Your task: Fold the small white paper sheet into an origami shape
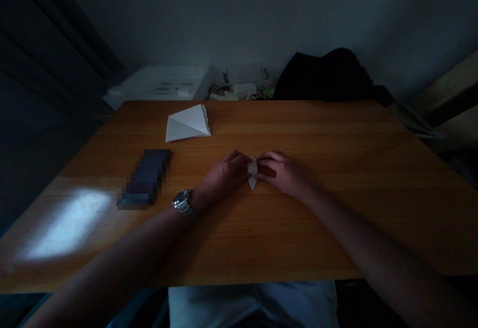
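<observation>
A small folded piece of white paper (253,170) lies at the middle of the wooden table (261,238), its pointed end toward me and small tips at its far end. My left hand (228,174), with a metal watch on the wrist, pinches the paper's left edge between thumb and fingers. From the other side, my right hand (281,171) grips the right edge with thumb and fingertips. Fine creases in the paper are too small and dim to make out.
Several stacked white paper sheets (188,125), creased, lie at the table's back left. A dark pixelated object (146,177) sits left of my hands. Behind the table stand a white box (164,81) and a black cloth-like heap (324,76).
</observation>
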Tool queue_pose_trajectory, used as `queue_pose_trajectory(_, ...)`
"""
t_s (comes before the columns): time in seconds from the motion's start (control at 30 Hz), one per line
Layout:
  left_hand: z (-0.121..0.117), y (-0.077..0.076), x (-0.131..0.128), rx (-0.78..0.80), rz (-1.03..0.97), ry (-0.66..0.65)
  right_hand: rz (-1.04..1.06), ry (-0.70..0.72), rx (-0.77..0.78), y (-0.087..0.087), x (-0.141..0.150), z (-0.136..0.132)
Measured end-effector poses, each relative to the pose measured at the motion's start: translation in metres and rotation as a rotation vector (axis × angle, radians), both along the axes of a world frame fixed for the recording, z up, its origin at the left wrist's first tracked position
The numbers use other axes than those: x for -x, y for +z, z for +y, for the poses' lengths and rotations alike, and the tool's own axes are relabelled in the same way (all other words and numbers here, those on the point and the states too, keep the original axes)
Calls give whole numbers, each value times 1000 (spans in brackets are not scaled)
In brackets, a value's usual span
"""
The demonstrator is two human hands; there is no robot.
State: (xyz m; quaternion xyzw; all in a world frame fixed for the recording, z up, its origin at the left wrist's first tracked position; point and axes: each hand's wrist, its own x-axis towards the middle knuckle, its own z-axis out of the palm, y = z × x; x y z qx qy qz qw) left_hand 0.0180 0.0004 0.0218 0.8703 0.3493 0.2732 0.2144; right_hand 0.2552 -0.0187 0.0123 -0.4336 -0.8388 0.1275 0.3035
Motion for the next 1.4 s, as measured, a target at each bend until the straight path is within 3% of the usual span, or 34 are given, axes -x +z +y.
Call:
queue_pose_trajectory(0.33,3,-3,2,58,-10,-9,28,22,-45,3,1,1)
queue_pose_trajectory(0.73,5,-2,4,63,-32,-23,130,83,46,1,4,2)
queue_pose_trajectory(1.13,3,1,2,77,-39,-29,203,43,89,-7,4,6)
queue_pose_trajectory(1.4,4,0,-1,60,-35,-10,163,27,98,-3,7,5)
